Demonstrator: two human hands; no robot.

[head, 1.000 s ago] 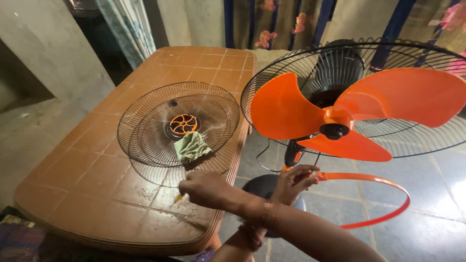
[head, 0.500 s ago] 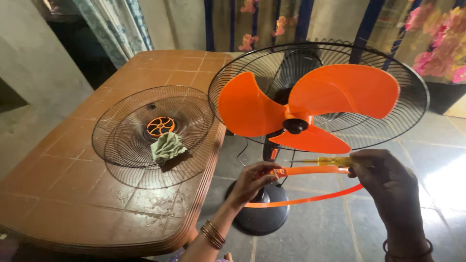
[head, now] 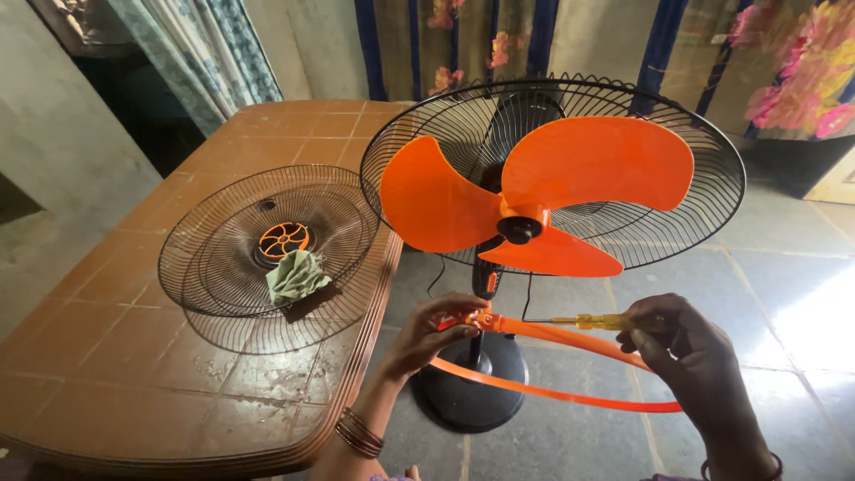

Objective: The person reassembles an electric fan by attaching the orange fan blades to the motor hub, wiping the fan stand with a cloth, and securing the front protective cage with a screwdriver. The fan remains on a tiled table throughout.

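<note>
Terracotta-tiled table on the left carries the loose front grille with a cloth. Right of it the pedestal fan shows 3 orange blades. Near, the left hand pinches the orange rim band at its joint; the right hand grips a yellow screwdriver. A slipping tip could jab the pinching fingers.

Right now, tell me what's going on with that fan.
A person's left hand pinches the clasp end of a thin orange plastic ring, while the right hand holds a yellow-handled screwdriver to it. Behind stands a black pedestal fan, orange blades exposed. Its detached black wire grille lies on the brown tiled table.
</note>
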